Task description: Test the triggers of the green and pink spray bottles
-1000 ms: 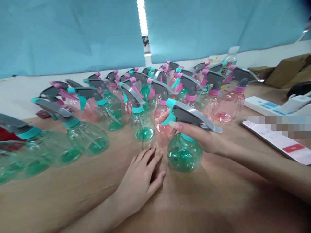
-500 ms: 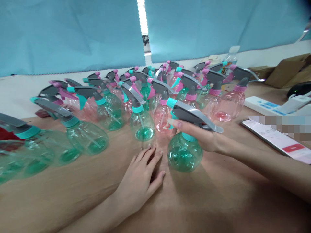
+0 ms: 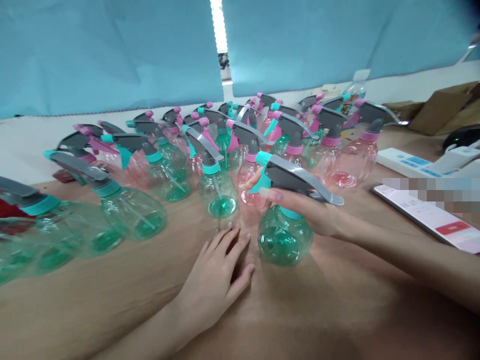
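The green spray bottle [image 3: 284, 240] stands upright on the counter [image 3: 318, 310] just right of the frame's centre. The right hand [image 3: 315, 212] has its grip wrapped around the neck under the grey trigger head [image 3: 296, 177], with a fingertip at the teal trigger. The left hand [image 3: 219, 277] lies flat just left of the bottle, its grip spread on the wood. Behind them crowd many pink and green spray bottles [image 3: 217, 192] (none bearing a readable label). At the right edge lies a phone [image 3: 435, 217], its writing too small to read.
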### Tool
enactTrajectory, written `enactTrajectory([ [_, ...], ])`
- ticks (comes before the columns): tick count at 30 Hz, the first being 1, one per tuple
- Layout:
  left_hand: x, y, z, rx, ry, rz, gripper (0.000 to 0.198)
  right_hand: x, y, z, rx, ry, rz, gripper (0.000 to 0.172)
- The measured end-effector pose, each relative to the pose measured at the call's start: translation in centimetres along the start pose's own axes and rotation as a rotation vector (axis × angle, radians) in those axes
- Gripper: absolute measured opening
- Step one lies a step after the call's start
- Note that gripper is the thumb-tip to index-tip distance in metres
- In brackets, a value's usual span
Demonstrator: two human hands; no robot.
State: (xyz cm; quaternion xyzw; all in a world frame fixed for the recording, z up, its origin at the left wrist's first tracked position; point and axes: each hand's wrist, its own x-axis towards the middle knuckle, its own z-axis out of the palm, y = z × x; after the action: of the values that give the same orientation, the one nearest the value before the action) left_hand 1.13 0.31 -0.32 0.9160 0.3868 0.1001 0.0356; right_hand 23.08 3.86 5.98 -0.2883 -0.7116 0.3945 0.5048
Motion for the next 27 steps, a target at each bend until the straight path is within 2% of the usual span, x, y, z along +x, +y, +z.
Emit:
enactTrajectory([
  [11,0.13,0.09,-0.16,0.017,-0.023,0.005,0.044,0.03,-0.08,0.18,0.015,0.012,0.047,0.015],
  [27,0.02,0.04,-0.02,0.023,-0.006,0.009,0.044,0.01,0.10,0.13,0.002,-0.015,0.016,0.017],
])
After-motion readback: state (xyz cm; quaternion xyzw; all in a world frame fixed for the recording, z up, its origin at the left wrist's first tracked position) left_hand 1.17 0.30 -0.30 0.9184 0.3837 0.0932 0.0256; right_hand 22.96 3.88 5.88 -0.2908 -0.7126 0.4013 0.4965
